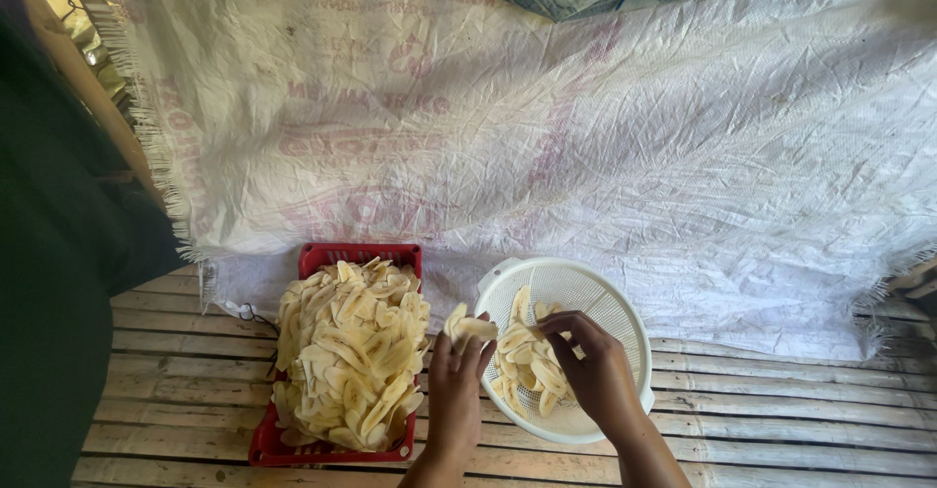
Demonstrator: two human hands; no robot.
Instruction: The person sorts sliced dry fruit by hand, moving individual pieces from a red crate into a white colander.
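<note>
1. My left hand is closed on a few pale yellow slices, fingers pinched round them, held up just left of the white colander's rim.
2. My right hand reaches into the colander from the near side, fingertips curled together on the slices in the colander; I cannot tell how many it grips.
3. The colander sits on the slatted bamboo floor, right of centre, with its slices heaped toward its left half.
4. Just left of it stands a red plastic crate, piled well above its rim with a heap of the same long slices.
5. Beyond both, a crumpled white woven sheet covers the far part of the scene, its frayed edge hanging at the left.
6. A dark cloth fills the left edge.
</note>
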